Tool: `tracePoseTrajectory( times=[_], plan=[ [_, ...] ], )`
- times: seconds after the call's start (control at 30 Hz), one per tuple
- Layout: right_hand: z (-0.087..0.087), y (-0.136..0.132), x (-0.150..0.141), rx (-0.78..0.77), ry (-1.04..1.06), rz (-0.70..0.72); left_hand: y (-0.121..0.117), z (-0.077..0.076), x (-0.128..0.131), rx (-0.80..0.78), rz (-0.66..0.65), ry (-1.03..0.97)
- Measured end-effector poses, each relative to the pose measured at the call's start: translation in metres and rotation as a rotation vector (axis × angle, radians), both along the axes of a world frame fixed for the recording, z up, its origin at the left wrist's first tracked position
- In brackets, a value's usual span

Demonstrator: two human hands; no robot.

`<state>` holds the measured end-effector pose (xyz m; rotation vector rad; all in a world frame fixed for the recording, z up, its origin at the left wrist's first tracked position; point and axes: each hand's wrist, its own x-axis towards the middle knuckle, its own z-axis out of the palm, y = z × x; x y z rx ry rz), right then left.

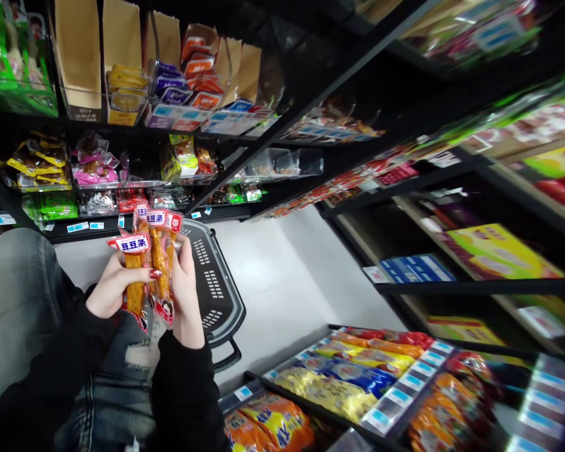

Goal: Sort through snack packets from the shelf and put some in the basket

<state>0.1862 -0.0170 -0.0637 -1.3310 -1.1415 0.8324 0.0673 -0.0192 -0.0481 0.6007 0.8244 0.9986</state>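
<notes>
Several clear snack packets [135, 276] with red and white ends and orange-brown sticks inside are held together in front of my knees. My left hand [110, 285] grips them from the left, its thumb with a dark red nail lying across the front. From the right, my right hand [184, 285] wraps round the other side of the bunch, and most of its fingers are hidden behind the packets. Behind my right hand, a dark shopping basket [226, 282] with a perforated side sits on the pale floor.
Black shelves ahead hold cardboard boxes [77, 56] of small packets and clear bins with pink snack packs [96, 164]. At lower right, a low rack carries bagged snacks [324, 389]. More shelving with a yellow box [503, 254] stands at right. Pale floor [282, 270] lies between.
</notes>
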Motion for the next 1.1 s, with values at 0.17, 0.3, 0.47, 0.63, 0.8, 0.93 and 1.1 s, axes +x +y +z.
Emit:
tracePoseTrajectory(
  times=[0.17,0.3,0.47,0.63,0.8,0.93,1.1],
  plan=[
    [0.005,-0.001,-0.002,0.070,-0.080,-0.142,0.001,0.001,-0.001,-0.010,0.072,-0.013],
    [0.016,-0.009,0.000,0.031,-0.071,0.135,0.003,0.002,-0.003,0.011,0.137,0.043],
    [0.026,-0.011,0.000,-0.126,-0.250,0.313,0.007,-0.007,0.000,0.068,0.227,0.193],
    [0.005,-0.003,0.000,-0.241,-0.104,0.332,0.010,-0.014,0.000,-0.046,0.224,0.166],
    [-0.015,0.003,0.004,-0.275,0.317,0.325,0.012,-0.002,-0.006,-0.126,0.056,-0.103],
    [-0.015,0.003,0.003,-0.294,0.486,0.309,0.013,0.001,-0.009,-0.106,0.098,-0.050],
    [-0.014,0.002,-0.004,-0.279,0.542,0.314,0.015,0.000,-0.012,-0.125,0.101,0.073]
  ],
)
